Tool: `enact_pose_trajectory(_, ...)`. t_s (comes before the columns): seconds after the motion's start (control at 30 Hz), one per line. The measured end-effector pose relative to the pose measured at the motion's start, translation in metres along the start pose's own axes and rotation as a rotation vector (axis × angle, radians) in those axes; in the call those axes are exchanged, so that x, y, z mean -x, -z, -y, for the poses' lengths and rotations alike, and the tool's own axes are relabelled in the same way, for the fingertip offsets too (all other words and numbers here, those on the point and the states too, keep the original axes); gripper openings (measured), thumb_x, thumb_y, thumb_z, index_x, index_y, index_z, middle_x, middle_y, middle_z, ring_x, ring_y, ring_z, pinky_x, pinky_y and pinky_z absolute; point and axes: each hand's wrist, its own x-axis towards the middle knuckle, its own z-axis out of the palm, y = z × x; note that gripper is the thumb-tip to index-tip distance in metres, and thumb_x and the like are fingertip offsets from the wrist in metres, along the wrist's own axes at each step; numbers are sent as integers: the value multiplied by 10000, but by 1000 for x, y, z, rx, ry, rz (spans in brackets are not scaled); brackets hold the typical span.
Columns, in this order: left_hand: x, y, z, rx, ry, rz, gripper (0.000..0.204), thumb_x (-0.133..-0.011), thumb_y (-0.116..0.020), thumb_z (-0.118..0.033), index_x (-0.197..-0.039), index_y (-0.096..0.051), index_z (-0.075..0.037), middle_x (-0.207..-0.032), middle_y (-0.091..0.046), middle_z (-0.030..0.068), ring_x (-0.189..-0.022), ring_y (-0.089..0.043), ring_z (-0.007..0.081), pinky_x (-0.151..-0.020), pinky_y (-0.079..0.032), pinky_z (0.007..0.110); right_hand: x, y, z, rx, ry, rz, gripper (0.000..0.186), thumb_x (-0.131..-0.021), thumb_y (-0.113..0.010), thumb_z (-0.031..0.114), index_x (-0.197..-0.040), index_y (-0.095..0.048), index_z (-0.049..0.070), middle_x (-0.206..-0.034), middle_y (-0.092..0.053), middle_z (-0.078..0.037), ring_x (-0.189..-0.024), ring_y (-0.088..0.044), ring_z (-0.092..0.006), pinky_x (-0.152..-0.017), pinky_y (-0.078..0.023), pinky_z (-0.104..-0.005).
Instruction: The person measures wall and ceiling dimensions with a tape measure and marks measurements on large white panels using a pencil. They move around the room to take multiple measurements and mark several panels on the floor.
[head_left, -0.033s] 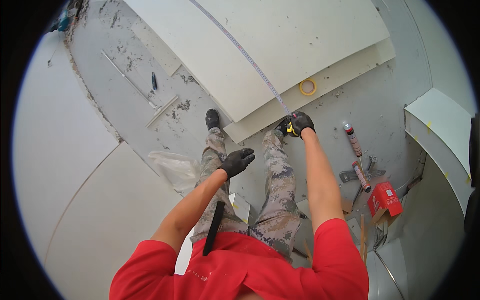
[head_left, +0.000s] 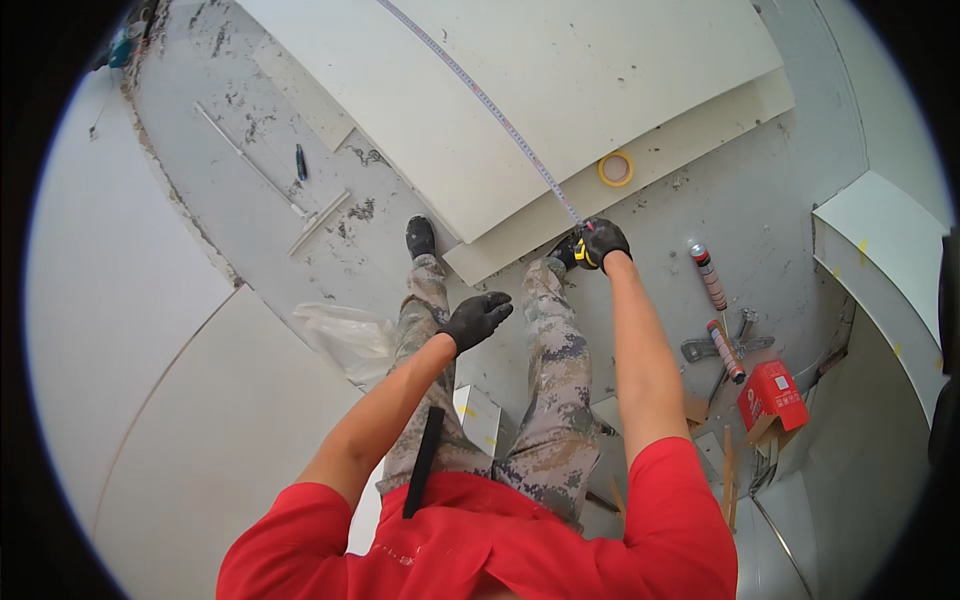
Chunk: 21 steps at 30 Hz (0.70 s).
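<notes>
currently, the right hand [head_left: 603, 243], in a black glove, is clamped around the yellow-and-black case of a tape measure [head_left: 582, 253], just beyond the near corner of a large white board [head_left: 540, 70]. its blade [head_left: 490, 103] runs from that hand up across the board, leaving view at the top. the left hand [head_left: 477, 322], also gloved in black, hangs above the left leg, holding nothing, fingers loosely stretched and close together. a roll of yellow tape [head_left: 602, 169] lies on the lower board [head_left: 700, 133], which juts from under the large one. on the floor to the right are two cylindrical canisters [head_left: 709, 277] near a red box [head_left: 772, 392]; a clear plastic sheet [head_left: 345, 337] lies beside the left leg.
</notes>
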Motion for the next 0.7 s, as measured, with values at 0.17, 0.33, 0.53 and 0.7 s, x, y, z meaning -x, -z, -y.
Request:
enact_pose_trajectory(0.17, -175, -54, 57, 404, 208, 144, 479, -1136, -671, -468, -1393, -760, -74, -1141, -780, 7, -1037, -706, 138, -952, -555, 311, -105, -73, -56, -220, -55, 18, 258, -1072, -658, 317, -1210, -811, 161, -1128, -815, -156, -1031, -771, -359, -921, -596, -457)
enact_pose_trajectory(0.33, -300, -95, 87, 845, 345, 61, 477, -1126, -670, -460, -1458, -703, -120, -1316, -763, 20, -1288, -662, 162, -1092, -500, 413, -149, -118, -73, -270, 29, 104, 328, -1079, -622, 372, -1230, -808, 147, -1187, -807, -171, -1090, -751, -372, -954, -583, -466)
enact_pose_trajectory(0.53, -374, -132, 101, 1123, 288, -74, 393, -1137, -652, -406, -1407, -726, -131, -1293, -776, 32, -1249, -692, 182, -1125, -506, 420, -174, -137, -87, -282, 101, 83, 355, -1073, -631, 389, -1199, -789, 98, -1131, -797, -217, -1056, -744, -415, -943, -575, -487)
enact_pose_trajectory(0.7, -373, -150, 115, 1182, 251, -166, 337, -1153, -662, -315, -1355, -749, -60, -1163, -797, 46, -1084, -735, 166, -998, -569, 342, -166, -150, -96, -276, 124, 82, 353, -1085, -632, 381, -1196, -767, 74, -1153, -781, -248, -1102, -717, -463, -945, -565, -515)
